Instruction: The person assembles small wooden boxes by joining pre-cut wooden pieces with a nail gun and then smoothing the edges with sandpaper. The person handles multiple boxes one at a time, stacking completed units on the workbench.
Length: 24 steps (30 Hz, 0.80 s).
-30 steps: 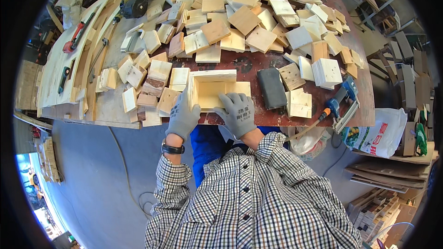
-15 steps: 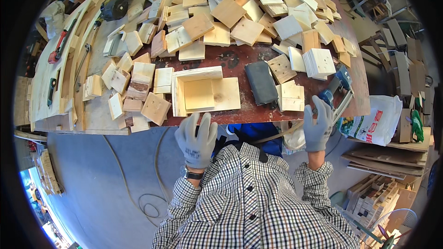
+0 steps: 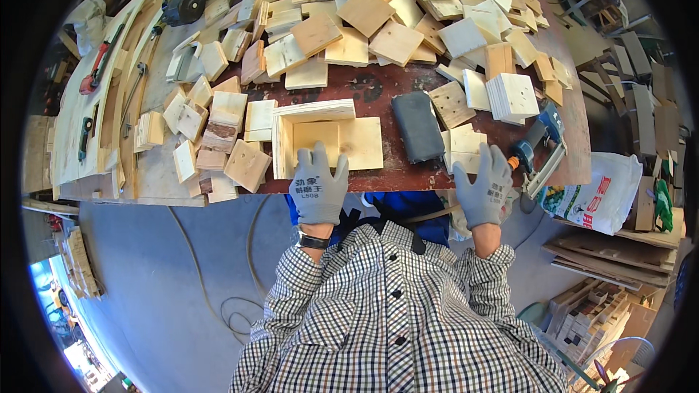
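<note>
My left hand, in a grey work glove, is open with its fingers spread over the table's front edge. Its fingertips overlap the near side of a three-piece wooden assembly: an L-shaped plywood corner, a flat board and a smaller square wood piece. Whether they touch it I cannot tell. My right hand, gloved the same way, is also open and holds nothing. Its fingertips are by a pair of light wood blocks. Right of that hand lies a blue nail gun with an orange fitting.
A dark grey block sits on the red table between my hands. Loose wood squares are heaped across the back, with more stacks at left. A clamp lies far left. A white bag stands beyond the right edge.
My left hand has moved forward over the near edge of the wooden assembly. My right hand has shifted left, away from the nail gun, whose orange fitting now shows.
</note>
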Each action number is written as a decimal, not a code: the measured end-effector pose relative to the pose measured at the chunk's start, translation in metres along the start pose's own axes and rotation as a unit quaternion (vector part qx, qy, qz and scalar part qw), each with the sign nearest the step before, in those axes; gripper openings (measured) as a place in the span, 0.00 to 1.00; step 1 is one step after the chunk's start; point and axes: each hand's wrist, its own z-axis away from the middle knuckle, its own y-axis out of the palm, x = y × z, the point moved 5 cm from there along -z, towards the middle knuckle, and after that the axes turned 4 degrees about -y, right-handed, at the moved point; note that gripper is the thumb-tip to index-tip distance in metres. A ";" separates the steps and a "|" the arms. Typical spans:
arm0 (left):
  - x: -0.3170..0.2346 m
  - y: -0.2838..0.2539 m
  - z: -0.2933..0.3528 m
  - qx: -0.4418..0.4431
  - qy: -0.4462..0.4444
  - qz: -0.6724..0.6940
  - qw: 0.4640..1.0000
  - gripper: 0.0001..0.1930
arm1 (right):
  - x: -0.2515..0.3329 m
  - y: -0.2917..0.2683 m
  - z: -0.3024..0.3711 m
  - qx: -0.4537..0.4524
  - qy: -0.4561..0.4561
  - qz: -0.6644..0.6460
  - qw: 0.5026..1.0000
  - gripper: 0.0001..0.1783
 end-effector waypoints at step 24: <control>0.063 -0.053 -0.049 0.058 -0.032 0.188 0.980 0.33 | 0.203 0.044 -0.051 0.171 -0.309 -0.140 0.925 0.37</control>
